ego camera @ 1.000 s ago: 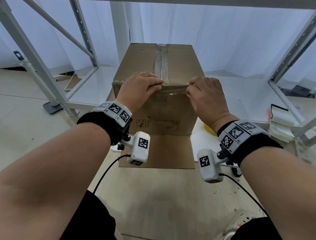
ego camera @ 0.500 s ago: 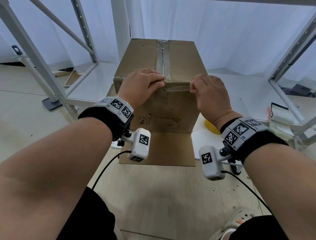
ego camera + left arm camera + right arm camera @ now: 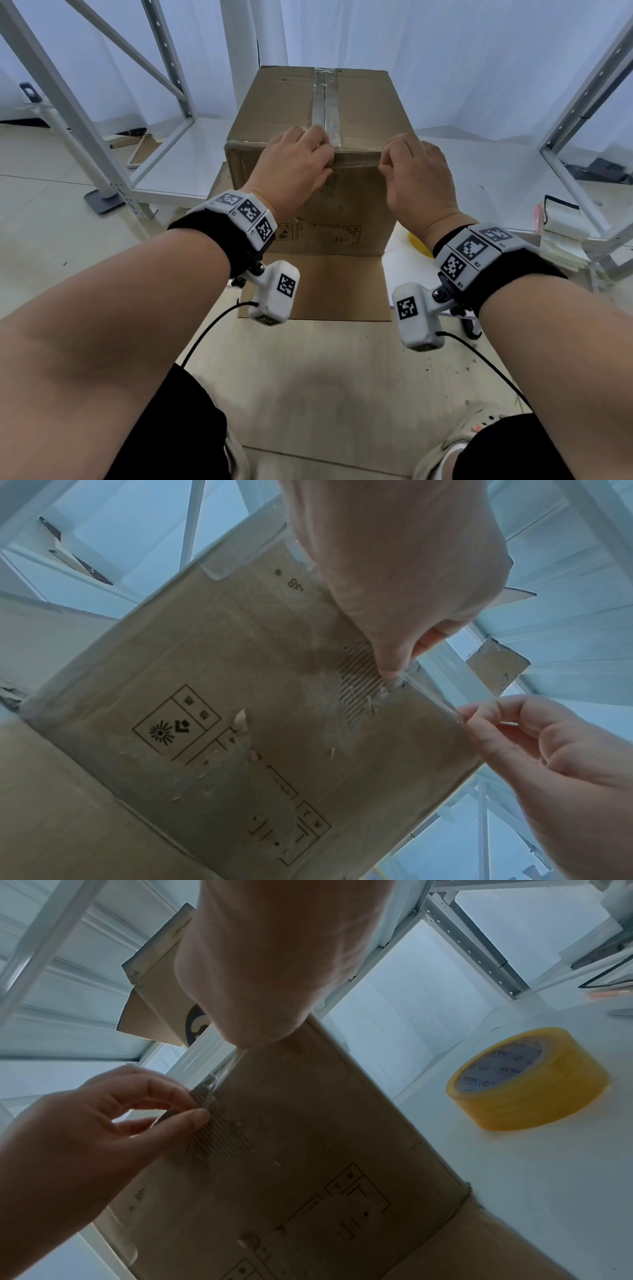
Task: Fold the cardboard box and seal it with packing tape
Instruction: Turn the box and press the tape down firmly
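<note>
A brown cardboard box (image 3: 342, 212) stands upright, its top seam covered by tape (image 3: 325, 102). A clear tape strip (image 3: 356, 162) lies along its near top edge. My left hand (image 3: 323, 154) pinches that edge at the seam, thumb on a torn corrugated patch (image 3: 363, 674). My right hand (image 3: 385, 161) pinches the strip's free end (image 3: 441, 696) near the right corner. In the right wrist view the left hand (image 3: 197, 1107) is at the patch and the strip (image 3: 226, 1069) runs up to the right hand (image 3: 243, 1039).
A yellow tape roll (image 3: 527, 1077) lies on the white surface right of the box, partly hidden in the head view (image 3: 416, 245). A bottom flap (image 3: 329, 287) juts toward me. White shelving frames (image 3: 78, 113) (image 3: 582, 120) flank the box. Papers (image 3: 561, 226) are stacked at right.
Both hands stay on the near top edge with the strip between them. The view has shifted slightly; nothing was let go.
</note>
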